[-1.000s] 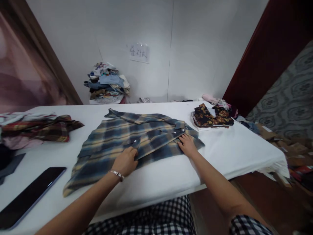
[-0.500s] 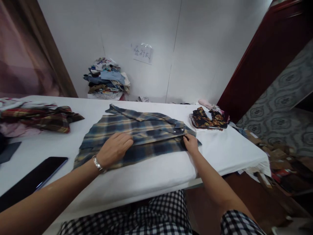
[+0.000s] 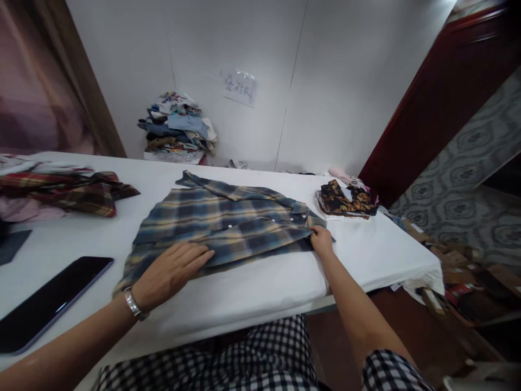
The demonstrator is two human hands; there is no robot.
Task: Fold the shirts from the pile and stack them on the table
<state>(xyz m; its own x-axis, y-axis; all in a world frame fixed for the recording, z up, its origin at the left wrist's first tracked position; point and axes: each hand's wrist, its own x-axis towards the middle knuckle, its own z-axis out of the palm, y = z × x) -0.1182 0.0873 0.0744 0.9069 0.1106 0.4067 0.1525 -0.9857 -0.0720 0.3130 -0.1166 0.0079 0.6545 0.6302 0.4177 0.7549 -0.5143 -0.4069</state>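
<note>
Leftmost, a dark phone [image 3: 49,304] lies on the white bench [image 3: 252,296] near its near edge, with a red plaid garment [image 3: 77,193] heaped farther back. Next comes the left hand [image 3: 171,271], a silver bracelet [image 3: 132,304] at its wrist; it lies palm down, fingers stretched flat and together, pointing right and slightly away. Its grip is wide, closed on nothing, pressing on the near left part of the blue-and-yellow plaid shirt [image 3: 228,225]. That shirt is spread across the middle of the bench, folded lengthwise, collar end to the right, hem end under the left hand. The forearm runs in from the lower left. At the shirt's right end, the right hand [image 3: 322,241] rests on the near edge by the collar, fingers curled and pinching the cloth in a narrow grip; its arm reaches in from the lower right. Farther right sits a dark floral folded garment [image 3: 344,200]. Against the far wall stands a pile of clothes [image 3: 177,127].
</note>
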